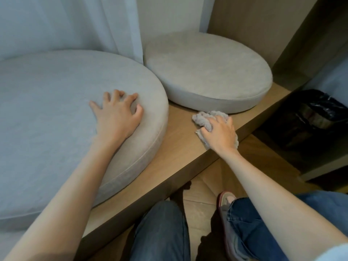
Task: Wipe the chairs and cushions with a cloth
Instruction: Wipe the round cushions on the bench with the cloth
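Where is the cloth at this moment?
Head view, right of centre: the cloth is bunched on the wooden bench, gripped by the right hand, just in front of the smaller round cushion.

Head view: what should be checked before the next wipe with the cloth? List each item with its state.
1. Grip of right hand on crumpled grey cloth: ok.
2. Cloth in contact with light wooden bench: ok.
3. Bracing by left hand on large round grey cushion: ok, fingertips on top.
4. Cloth clear of smaller round beige cushion: cannot tell, very close.
5. Bench strip between cushions free of objects: ok.
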{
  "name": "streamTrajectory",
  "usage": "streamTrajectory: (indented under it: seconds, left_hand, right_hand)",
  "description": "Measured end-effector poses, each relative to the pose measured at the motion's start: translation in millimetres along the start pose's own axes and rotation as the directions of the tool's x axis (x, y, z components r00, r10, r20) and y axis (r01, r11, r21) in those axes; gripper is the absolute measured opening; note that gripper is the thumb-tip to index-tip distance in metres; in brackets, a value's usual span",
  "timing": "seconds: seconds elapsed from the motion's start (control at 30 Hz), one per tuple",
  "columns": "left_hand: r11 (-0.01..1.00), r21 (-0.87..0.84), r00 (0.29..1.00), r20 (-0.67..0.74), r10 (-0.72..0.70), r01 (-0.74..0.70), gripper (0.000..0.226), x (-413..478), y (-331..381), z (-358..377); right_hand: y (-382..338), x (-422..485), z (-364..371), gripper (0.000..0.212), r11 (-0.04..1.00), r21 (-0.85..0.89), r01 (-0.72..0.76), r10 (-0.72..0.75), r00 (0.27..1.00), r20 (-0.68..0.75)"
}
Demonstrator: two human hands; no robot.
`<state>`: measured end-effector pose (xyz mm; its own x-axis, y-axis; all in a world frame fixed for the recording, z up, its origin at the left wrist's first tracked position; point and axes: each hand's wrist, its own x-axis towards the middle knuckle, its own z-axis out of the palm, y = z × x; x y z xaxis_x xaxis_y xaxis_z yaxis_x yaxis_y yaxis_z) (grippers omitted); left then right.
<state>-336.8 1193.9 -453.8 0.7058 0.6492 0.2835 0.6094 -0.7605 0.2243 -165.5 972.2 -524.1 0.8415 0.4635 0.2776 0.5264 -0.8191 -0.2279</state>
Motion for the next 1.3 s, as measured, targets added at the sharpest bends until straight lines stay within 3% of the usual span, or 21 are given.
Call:
streamTrajectory:
  seconds: [0.07, 0.2, 0.3, 0.37, 0.5, 0.57, 0.7, 0.83, 0.93, 1.17, 1.3]
  left_hand:
    - [0.999, -0.03, 1.0, -0.017, 0.022, -0.022, 0.046, 1, -1, 1]
    - [0.997, -0.051, 0.998, -0.027, 0.057, -0.058, 0.045, 2, -1, 1]
    - [0.994, -0.072, 0.997, -0.034, 0.075, -0.077, 0.044, 1, -2, 0]
    - [0.992, -0.081, 0.995, -0.046, 0.091, -0.094, 0.043, 0, -1, 0]
    - [0.991, -0.09, 0.993, -0.076, 0.094, -0.101, 0.041, -1, 0, -1]
    - [0.99, -0.101, 0.993, -0.079, 0.093, -0.101, 0.041, -1, 1, -2]
    - [0.983, -0.133, 0.989, -0.092, 0.117, -0.128, 0.039, -4, 1, -5]
    - [0.985, -0.101, 0.99, -0.015, 0.138, -0.139, 0.043, -15, 2, -4]
    - [0.991, -0.028, 0.989, 0.06, 0.135, -0.134, 0.051, -23, 1, 0]
    - [0.991, -0.03, 0.989, 0.057, 0.135, -0.134, 0.052, -19, 6, -2]
    - [0.991, -0.04, 0.99, 0.04, 0.132, -0.131, 0.051, -18, 7, -2]
  right_hand:
    - [-21, -15, 3, 0.041, 0.998, 0.027, 0.056, -0.055, 0.998, -0.006]
    - [-66, -58, 13, 0.048, 0.94, 0.146, 0.309, -0.317, 0.948, 0.03]
    - [-56, -51, 9, 0.05, 0.912, 0.162, 0.378, -0.391, 0.919, 0.054]
    - [-33, -30, 8, 0.047, 0.941, 0.114, 0.319, -0.328, 0.942, 0.07]
    - [-11, -3, 3, 0.046, 1.0, -0.018, 0.019, -0.018, 0.998, 0.062]
    - [-26, -16, 3, 0.047, 0.999, 0.012, 0.053, -0.053, 0.997, 0.06]
    - [-71, -78, 5, 0.051, 0.953, 0.158, 0.26, -0.27, 0.962, 0.043]
    - [-81, -101, 6, 0.042, 0.936, 0.153, 0.316, -0.316, 0.948, -0.027]
    - [-72, -74, 8, 0.043, 0.945, 0.154, 0.289, -0.295, 0.955, 0.017]
    - [-47, 4, 12, 0.042, 0.988, 0.034, 0.152, -0.154, 0.986, 0.069]
    - [-59, -17, 12, 0.045, 0.995, -0.042, 0.088, -0.084, 0.992, 0.09]
